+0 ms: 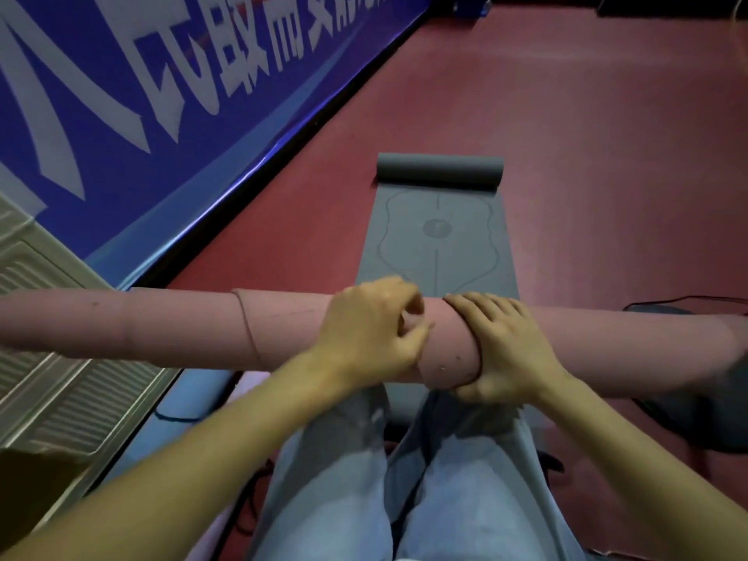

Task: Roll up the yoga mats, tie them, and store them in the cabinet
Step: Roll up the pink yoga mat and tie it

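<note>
A rolled pink yoga mat (162,321) lies crosswise over my lap, spanning the whole width of the view. A thin pink band (247,330) circles it left of centre. My left hand (364,334) pinches a pink strap (449,350) wrapped around the roll's middle. My right hand (506,350) curls around the roll right beside that strap, thumb underneath. A grey yoga mat (437,236) stretches away from my knees on the red floor, its far end partly rolled (439,172).
A blue banner (162,95) with white characters runs along the left. A pale ribbed metal panel (48,378) sits at lower left. A dark object with a cable (688,410) lies on the floor at right. Red floor (607,155) stretches ahead.
</note>
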{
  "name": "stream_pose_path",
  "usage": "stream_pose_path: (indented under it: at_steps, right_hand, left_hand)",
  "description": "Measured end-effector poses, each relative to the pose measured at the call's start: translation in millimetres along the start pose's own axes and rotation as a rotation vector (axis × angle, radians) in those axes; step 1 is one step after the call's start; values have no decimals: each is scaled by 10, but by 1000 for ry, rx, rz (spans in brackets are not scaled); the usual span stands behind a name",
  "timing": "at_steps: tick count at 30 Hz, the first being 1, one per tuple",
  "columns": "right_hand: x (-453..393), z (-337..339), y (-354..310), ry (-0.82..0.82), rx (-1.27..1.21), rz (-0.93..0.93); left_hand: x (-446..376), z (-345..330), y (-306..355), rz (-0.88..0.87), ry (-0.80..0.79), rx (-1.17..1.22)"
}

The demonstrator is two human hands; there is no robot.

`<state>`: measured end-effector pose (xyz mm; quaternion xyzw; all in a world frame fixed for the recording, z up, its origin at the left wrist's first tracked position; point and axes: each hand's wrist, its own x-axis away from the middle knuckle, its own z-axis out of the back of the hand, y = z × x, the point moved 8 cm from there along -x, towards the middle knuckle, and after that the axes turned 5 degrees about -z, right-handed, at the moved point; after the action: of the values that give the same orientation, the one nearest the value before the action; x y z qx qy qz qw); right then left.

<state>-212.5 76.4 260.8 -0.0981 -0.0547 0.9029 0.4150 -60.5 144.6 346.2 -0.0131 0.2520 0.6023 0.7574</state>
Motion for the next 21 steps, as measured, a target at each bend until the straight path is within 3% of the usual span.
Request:
stream_pose_path:
  at_steps: [2,5,6,8,10,14,17,19,21]
  right_hand:
    - [-70,-28,50,1,-2,-13]
    - [-156,25,104,49,-42,-65]
    - [-188,83,95,88,-55,-92]
    - [-246,249,54,189,-99,-151]
    - [-321,447,37,300,-158,-187]
    - [-527,825,115,477,-354,-257]
    - [-644,1030,105,637,-567,-291]
    - [-697,1072,71,695,-708,-308]
    - [-776,995,108,645,-873,-331]
  left_hand:
    - [342,-338,92,54,-111,87]
    - [851,-1041,-113,390,-486,349]
    - [937,-1180,-202,518,-526,493]
    - [943,-1310,-364,770,-463,825]
    - [724,-1298,-430,863,-382,1050]
    - [82,-1112,-426,708,-263,1163]
    - [-366,-983,-478,634,-63,1213]
    - [-605,-797,-554,567,85,1159]
    - [-740,-637,-619,508,92,985]
